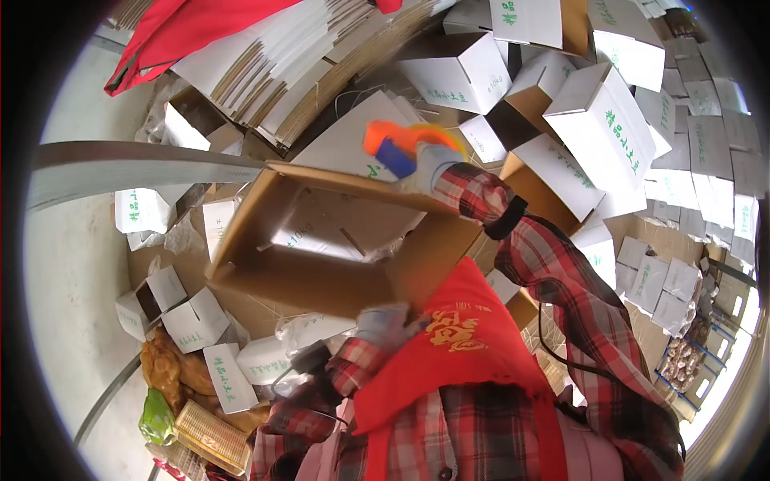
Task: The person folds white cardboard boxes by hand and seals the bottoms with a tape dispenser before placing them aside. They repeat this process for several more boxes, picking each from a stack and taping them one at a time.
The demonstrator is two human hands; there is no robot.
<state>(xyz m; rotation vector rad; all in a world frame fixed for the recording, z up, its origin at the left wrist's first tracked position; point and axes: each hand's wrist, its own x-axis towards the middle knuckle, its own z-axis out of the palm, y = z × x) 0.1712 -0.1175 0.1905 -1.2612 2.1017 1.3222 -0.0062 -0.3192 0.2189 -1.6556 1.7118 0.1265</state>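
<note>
An open cardboard box (321, 298), brown inside, is tilted in front of me. Through its opening shows a white surface with green print. My right hand (433, 167), in a pale glove, is closed on a tape dispenser (393, 152) with orange and blue parts, at the box's far right corner. A yellow-orange ring, apparently the tape roll, shows beside that hand. My left hand (381, 325), also gloved and somewhat blurred, grips the box's near edge; its fingertips are partly hidden.
Flattened cartons (281, 60) are stacked at the upper left, with a red cloth (164, 40) over them. White boxes with green lettering (605, 124) pile up at the right. A curved metal bar (144, 164) crosses the left side. A wicker basket (212, 437) stands at the lower left.
</note>
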